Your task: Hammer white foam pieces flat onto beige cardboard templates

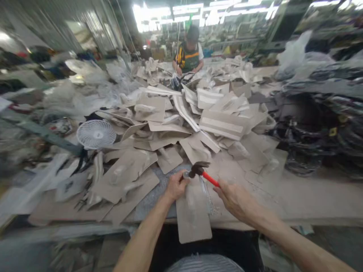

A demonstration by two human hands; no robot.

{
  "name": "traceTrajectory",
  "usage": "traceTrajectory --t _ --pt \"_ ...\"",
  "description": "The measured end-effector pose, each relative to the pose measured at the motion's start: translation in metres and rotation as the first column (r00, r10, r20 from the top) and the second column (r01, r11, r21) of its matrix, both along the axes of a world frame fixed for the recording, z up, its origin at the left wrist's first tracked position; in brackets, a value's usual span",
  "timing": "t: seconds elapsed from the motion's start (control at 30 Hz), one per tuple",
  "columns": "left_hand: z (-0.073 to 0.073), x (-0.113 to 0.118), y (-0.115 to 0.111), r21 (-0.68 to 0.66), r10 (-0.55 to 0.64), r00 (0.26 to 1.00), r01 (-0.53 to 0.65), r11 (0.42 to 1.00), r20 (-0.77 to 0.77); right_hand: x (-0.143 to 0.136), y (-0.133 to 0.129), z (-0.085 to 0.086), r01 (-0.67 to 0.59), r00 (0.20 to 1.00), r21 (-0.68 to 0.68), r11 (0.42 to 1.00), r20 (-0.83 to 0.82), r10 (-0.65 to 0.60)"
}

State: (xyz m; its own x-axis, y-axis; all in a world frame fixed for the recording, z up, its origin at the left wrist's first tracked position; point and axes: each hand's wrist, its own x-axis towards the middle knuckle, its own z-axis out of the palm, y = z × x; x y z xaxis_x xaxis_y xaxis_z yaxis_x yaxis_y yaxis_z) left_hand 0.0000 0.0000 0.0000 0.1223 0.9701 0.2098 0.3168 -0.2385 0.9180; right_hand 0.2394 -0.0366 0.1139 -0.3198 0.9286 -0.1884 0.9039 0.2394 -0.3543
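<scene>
My right hand (234, 196) is wrapped round the red handle of a claw hammer (209, 178). The hammer's dark head is against or just beside a small round grey piece (186, 174), which looks like metal. My left hand (177, 185) pinches that piece between thumb and fingers. Below both hands lies a beige rectangular panel (194, 215) with clear plastic on its middle. Its near end sticks out over the table's front edge toward my lap. A grey slab (161, 187) is partly visible under and beside my left hand.
Beige panels (159, 132) with plastic and white strips are heaped across the table (306, 198). A white fan (96, 134) stands at left, near a green metal bar (48, 132). Dark wrapped goods (306, 128) are stacked at right. A person (188, 53) works at the far end.
</scene>
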Motion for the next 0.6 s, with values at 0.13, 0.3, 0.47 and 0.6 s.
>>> traceTrajectory --t 0.13,0.3,0.47,0.6 --pt "0.003 0.003 0.001 0.012 -0.004 1.000 0.004 1.000 0.031 0.040 -0.002 -0.039 0.102 0.995 -0.103 0.989 0.027 -0.100" --pt "0.000 0.003 0.001 0.000 -0.008 0.998 0.008 1.000 0.064 0.045 -0.007 -0.068 0.179 0.966 0.204 0.962 0.151 -0.212" --pt "-0.001 0.004 0.000 -0.030 0.024 0.995 -0.021 0.999 0.098 -0.053 -0.029 -0.054 0.127 0.964 0.086 0.988 -0.247 -0.102" --pt "0.000 0.002 0.004 -0.111 0.258 0.940 -0.239 0.965 0.222 -0.104 -0.040 -0.052 0.050 0.984 -0.109 0.993 -0.165 -0.067"
